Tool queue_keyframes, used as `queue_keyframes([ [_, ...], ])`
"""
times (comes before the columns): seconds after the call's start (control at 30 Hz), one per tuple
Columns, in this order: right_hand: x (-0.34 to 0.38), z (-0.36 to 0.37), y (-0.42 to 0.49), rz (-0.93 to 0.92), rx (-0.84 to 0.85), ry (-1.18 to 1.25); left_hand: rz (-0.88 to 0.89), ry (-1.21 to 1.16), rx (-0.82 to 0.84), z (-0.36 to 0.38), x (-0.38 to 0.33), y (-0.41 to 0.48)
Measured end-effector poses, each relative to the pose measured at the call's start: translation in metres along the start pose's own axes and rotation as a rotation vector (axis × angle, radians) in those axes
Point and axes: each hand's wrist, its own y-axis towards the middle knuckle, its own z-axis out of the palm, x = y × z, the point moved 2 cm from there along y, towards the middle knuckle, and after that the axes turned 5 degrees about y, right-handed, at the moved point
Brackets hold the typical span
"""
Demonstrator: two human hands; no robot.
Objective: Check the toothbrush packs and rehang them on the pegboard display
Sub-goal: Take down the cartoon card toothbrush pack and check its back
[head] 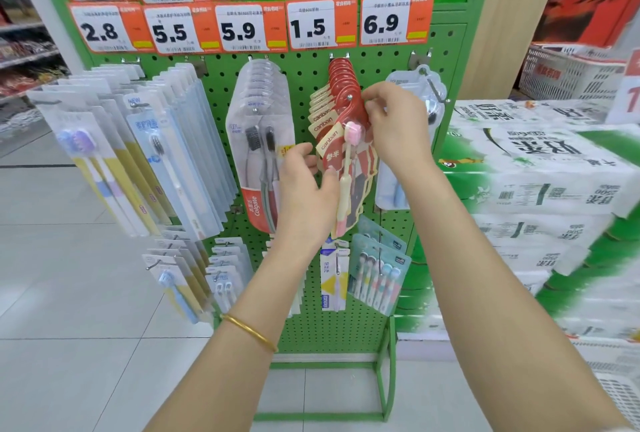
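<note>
Pinched up top by the right hand [394,126], gripped lower by the left hand [304,189], the red toothbrush pack [329,142] hangs near the upper edge of the pegboard [304,85]; light, bendy card, I'd judge, best held by its hole.

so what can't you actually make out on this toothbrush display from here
Head view:
- Blurred, too small: print on the orange-and-white price labels.
- Behind the right hand: middle of the clear plastic pack at far right.
- Overlapped by the front one: rear red card toothbrush packs; left hand covers their lower left edge.
</note>
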Motion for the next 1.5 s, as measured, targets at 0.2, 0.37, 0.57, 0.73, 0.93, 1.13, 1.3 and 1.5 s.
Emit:
queue_keyframes([
  [0.2, 0.003, -0.001, 0.006, 0.042, 0.067, 0.006, 0.076, 0.036, -0.037, 0.001, -0.001, -0.001],
  [0.37, 0.004, -0.002, 0.001, 0.038, 0.019, 0.080, 0.136, 0.090, -0.098, 0.001, -0.007, -0.004],
  [0.57, 0.005, -0.006, -0.002, -0.034, -0.052, -0.017, 0.264, 0.229, -0.245, 0.002, -0.015, -0.011],
  [0.73, 0.006, -0.013, -0.003, -0.061, -0.110, -0.059, 0.290, 0.232, -0.265, 0.002, -0.014, -0.011],
  [0.93, -0.001, -0.025, -0.024, -0.102, -0.107, -0.195, 0.358, 0.223, -0.350, 0.004, -0.012, -0.020],
  [1.13, -0.027, -0.034, -0.065, -0.036, -0.062, -0.236, 0.383, 0.224, -0.312, 0.015, 0.001, -0.041],
  [1.3, -0.067, -0.035, -0.109, 0.062, 0.039, -0.191, 0.280, 0.177, -0.137, 0.025, 0.032, -0.071],
  [1.5, -0.106, -0.022, -0.152, 0.271, 0.193, -0.087, -0.001, 0.114, 0.131, 0.042, 0.085, -0.106],
])
